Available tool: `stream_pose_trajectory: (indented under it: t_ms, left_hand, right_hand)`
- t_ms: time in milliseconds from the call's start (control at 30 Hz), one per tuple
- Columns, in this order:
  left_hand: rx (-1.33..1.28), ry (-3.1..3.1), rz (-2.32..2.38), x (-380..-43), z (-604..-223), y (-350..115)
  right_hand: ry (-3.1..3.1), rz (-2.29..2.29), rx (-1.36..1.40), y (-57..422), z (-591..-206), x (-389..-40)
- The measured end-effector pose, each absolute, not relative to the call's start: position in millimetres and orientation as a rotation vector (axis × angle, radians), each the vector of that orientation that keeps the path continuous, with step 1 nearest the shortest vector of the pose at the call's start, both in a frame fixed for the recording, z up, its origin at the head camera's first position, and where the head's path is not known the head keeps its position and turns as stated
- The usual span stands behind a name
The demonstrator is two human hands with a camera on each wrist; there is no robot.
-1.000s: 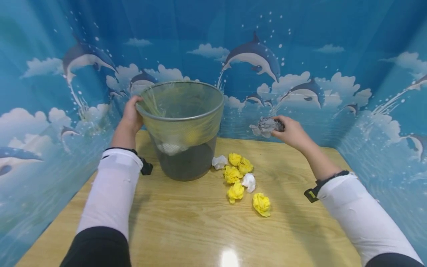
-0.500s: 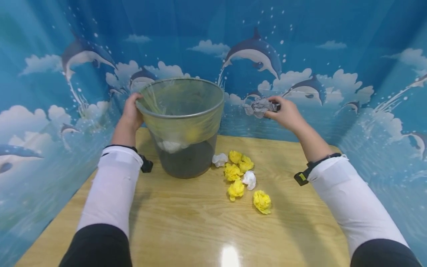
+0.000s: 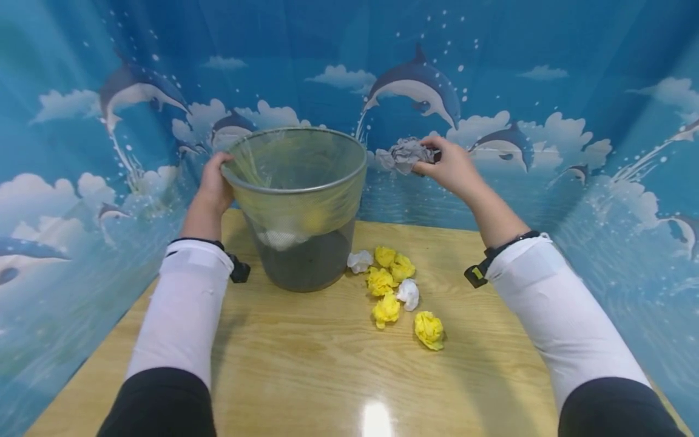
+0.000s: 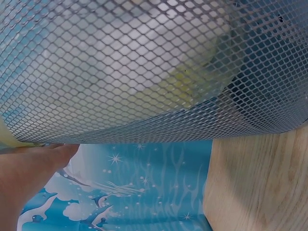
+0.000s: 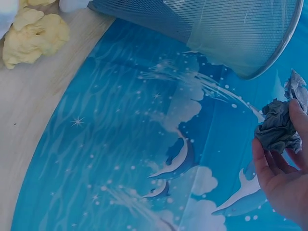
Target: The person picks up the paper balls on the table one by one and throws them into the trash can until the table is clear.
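Note:
A dark wire-mesh wastebasket [image 3: 306, 261] stands upright on the wooden table, with a translucent yellowish bag [image 3: 327, 203] lining it and folded over its rim. Pale and yellow shapes show dimly through its wall. My left hand [image 3: 214, 187] grips the rim at the left side; its fingers are partly hidden by the basket in the left wrist view. To the right of the basket, in the air at about rim height, my right hand [image 3: 450, 169] pinches a crumpled grey paper ball [image 3: 404, 155] between thumb and fingers. The paper is apart from the basket.
Several crumpled yellow paper balls [image 3: 428, 330] lie on the table [image 3: 306, 364] right of the basket. Two white paper balls [image 3: 408, 295] lie among them, one close to the basket's base. A blue dolphin-print curtain [image 3: 327, 48] encloses the back and sides.
My right hand has risen and moved left toward the wastebasket, carrying the grey paper ball. My left hand stays on the rim; the paper balls on the table lie where they were.

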State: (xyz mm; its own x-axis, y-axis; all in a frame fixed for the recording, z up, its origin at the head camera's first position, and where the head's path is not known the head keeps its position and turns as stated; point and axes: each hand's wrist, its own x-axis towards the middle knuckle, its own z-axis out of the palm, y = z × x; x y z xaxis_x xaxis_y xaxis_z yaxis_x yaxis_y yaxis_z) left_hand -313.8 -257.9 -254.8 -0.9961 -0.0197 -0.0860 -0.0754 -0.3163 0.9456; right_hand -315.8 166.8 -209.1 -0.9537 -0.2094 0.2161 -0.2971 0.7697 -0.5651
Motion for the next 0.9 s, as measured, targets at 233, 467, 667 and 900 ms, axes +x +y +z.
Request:
stream_pose_trajectory:
  t_ms: [233,467,667,900]
  left_hand:
    - [-0.112,1.812,2.523,-313.8,-255.8,-258.3]
    - [-0.159,1.821,2.519,-314.1,-257.1,-256.3]
    - [-0.167,1.822,2.522,-314.2,-256.7,-255.6]
    - [-0.132,1.832,2.514,-315.4,-254.9,-255.4]
  right_hand:
    - [-2.799,0.948,0.432,148.9,-195.2,-320.7]
    - [-2.769,0.952,0.48,123.0,-184.1,-325.4]
    - [-2.752,0.995,0.567,97.5,-180.2,-325.8]
    - [-2.753,1.009,0.625,68.1,-178.5,-326.5]
